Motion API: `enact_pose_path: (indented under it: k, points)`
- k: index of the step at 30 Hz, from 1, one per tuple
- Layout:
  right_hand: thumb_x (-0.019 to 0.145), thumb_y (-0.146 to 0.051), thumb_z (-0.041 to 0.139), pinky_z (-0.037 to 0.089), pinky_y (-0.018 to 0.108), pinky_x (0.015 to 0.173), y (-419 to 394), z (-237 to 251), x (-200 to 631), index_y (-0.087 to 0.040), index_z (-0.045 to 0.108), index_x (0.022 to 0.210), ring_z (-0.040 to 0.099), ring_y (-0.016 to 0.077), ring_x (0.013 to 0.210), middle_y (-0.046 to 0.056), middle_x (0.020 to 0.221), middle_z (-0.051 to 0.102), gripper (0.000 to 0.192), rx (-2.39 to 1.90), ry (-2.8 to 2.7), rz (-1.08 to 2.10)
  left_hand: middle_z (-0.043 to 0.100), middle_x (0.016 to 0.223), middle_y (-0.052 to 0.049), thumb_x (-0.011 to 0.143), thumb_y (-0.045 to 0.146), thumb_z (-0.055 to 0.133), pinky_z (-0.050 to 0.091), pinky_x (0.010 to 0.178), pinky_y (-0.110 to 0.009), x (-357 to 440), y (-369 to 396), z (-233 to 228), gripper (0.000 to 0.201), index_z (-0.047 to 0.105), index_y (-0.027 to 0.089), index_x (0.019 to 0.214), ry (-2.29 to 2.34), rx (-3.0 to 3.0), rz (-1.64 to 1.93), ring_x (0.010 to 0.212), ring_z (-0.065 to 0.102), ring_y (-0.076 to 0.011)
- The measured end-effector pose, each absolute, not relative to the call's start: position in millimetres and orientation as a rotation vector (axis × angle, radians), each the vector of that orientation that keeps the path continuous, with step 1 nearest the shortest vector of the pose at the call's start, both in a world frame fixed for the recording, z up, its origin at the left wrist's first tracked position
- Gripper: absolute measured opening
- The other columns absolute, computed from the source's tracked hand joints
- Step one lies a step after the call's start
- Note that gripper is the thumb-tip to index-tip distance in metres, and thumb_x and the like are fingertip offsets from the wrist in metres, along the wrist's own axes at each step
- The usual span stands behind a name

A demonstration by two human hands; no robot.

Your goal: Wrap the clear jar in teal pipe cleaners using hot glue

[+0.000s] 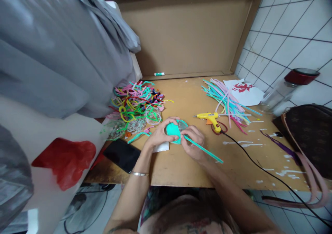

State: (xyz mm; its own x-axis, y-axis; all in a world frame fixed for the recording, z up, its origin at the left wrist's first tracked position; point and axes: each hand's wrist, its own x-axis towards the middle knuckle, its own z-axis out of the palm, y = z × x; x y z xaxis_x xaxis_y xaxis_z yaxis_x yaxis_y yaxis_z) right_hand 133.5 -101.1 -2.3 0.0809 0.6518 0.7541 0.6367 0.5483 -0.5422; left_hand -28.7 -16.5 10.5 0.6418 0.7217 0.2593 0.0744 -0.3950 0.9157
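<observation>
My left hand [158, 137] grips a round piece wrapped in teal pipe cleaner [173, 129], held over the wooden table [181, 165]. My right hand [193, 144] pinches the loose teal pipe cleaner strand [207, 151], which trails right and toward me from the wrapped piece. A clear round disc [182, 124] shows just behind the teal piece. A yellow glue gun [210, 118] lies just right of my hands, its black cord [259, 166] running to the right front.
A tangled heap of coloured pipe cleaners [136, 104] lies at left, a bundle of straight ones [228, 101] at right. A black phone [121, 155] sits near the left edge. A jar [285, 89], a brown bag [308, 133] and grey cloth [52, 47] surround the table.
</observation>
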Motion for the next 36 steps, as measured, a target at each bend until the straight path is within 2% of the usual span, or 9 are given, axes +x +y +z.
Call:
enact_pose_path:
  k: [18,25,28,31,34,36]
  points:
    - [0.084,-0.020,0.055,0.052,0.031,0.064,-99,-7,134,-0.023,0.061,0.081,0.062,0.0168,0.073,0.003,0.077,0.062,0.007,-1.110,-1.561,0.043,0.056,0.135,-0.012,0.063,0.027,0.083,0.041,0.103,-0.041,-28,-16,7,0.046,0.059,0.019,0.102,0.615,1.850,0.841,0.126,0.053,-0.0289]
    - [0.085,-0.022,0.057,0.053,0.031,0.067,-99,-10,135,-0.023,0.063,0.088,0.062,0.0168,0.076,0.003,0.082,0.062,0.007,-1.108,-1.578,0.052,0.058,0.133,-0.011,0.061,0.025,0.082,0.041,0.104,-0.043,-28,-14,6,0.046,0.059,0.019,0.101,0.626,1.862,0.854,0.125,0.054,-0.0289]
    - [0.087,-0.023,0.056,0.054,0.033,0.072,-101,-10,137,-0.024,0.063,0.097,0.063,0.0179,0.082,0.004,0.088,0.062,0.013,-1.113,-1.593,0.079,0.057,0.134,-0.011,0.060,0.025,0.082,0.041,0.104,-0.042,-29,-14,7,0.046,0.060,0.019,0.101,0.625,1.850,0.852,0.124,0.055,-0.0288]
    - [0.087,-0.031,0.057,0.053,0.040,0.087,-100,-11,140,-0.024,0.061,0.112,0.061,0.0231,0.101,0.008,0.104,0.060,0.027,-1.223,-1.605,0.089,0.057,0.133,-0.011,0.059,0.025,0.084,0.041,0.104,-0.041,-29,-13,7,0.048,0.060,0.019,0.100,0.610,1.830,0.854,0.124,0.055,-0.0288]
    - [0.084,-0.047,0.059,0.043,0.054,0.103,-97,-12,143,-0.023,0.052,0.131,0.048,0.0327,0.126,0.014,0.133,0.049,0.053,-1.360,-1.635,0.093,0.057,0.133,-0.011,0.057,0.025,0.085,0.040,0.105,-0.041,-28,-13,7,0.049,0.060,0.019,0.099,0.618,1.828,0.849,0.125,0.053,-0.0289]
    - [0.082,-0.055,0.058,0.037,0.059,0.107,-93,-14,145,-0.025,0.048,0.135,0.039,0.0361,0.136,0.015,0.146,0.038,0.061,-1.417,-1.676,0.145,0.057,0.133,-0.011,0.057,0.026,0.085,0.039,0.105,-0.041,-28,-13,6,0.050,0.060,0.019,0.099,0.618,1.830,0.843,0.126,0.053,-0.0293]
